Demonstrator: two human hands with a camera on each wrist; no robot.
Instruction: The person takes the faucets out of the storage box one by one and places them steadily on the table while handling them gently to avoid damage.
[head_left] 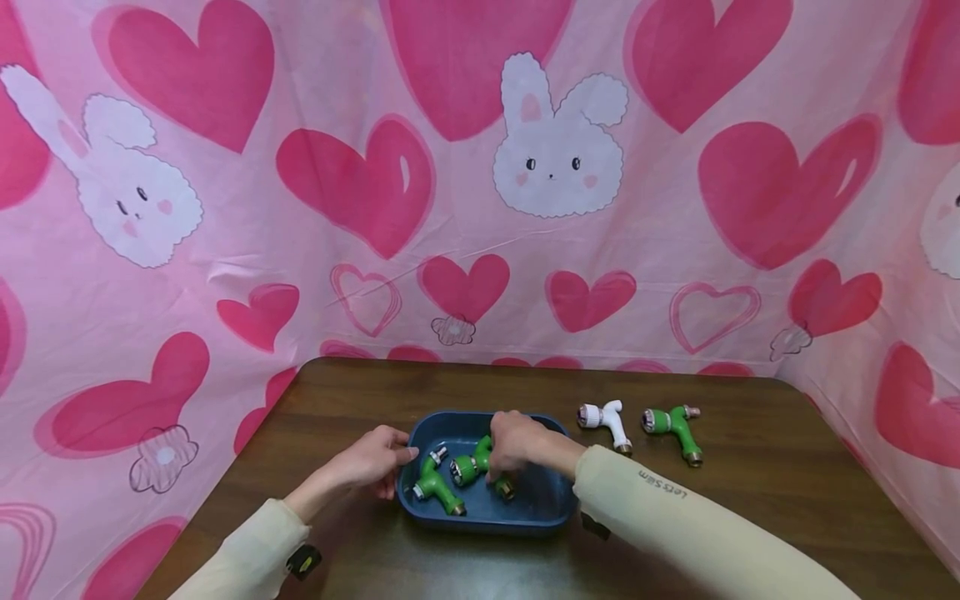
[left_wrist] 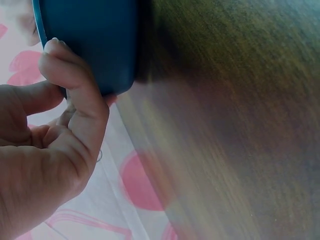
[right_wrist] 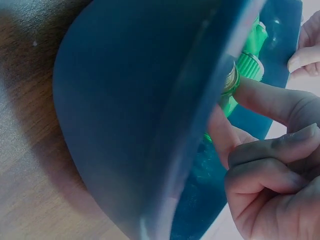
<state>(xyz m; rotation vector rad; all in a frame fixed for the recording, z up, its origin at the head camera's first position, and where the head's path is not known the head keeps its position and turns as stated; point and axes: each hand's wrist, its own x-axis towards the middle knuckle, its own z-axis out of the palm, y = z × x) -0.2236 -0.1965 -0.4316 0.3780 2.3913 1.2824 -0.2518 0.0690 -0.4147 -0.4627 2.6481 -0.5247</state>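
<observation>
Fingers [right_wrist: 267, 101] hold a green tap [right_wrist: 248, 66] inside the tub [right_wrist: 130, 115].

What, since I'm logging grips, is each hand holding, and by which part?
The left hand pinches the blue tub by its left rim. The right hand grips the tub's right-side green faucet by its body, seemingly near the brass end.

"Let's Slim" on right sleeve [head_left: 690, 527]

Blue basin [head_left: 487, 524], oblong and round-cornered, upright on the tabletop [head_left: 360, 567], its left end held by the left hand [head_left: 372, 457]. Green tap [head_left: 467, 471] inside the basin, gripped by the fingers [right_wrist: 270, 100] of the right hand [head_left: 517, 442]; the ribbed knob points left, the brass-coloured end toward the near right.
</observation>
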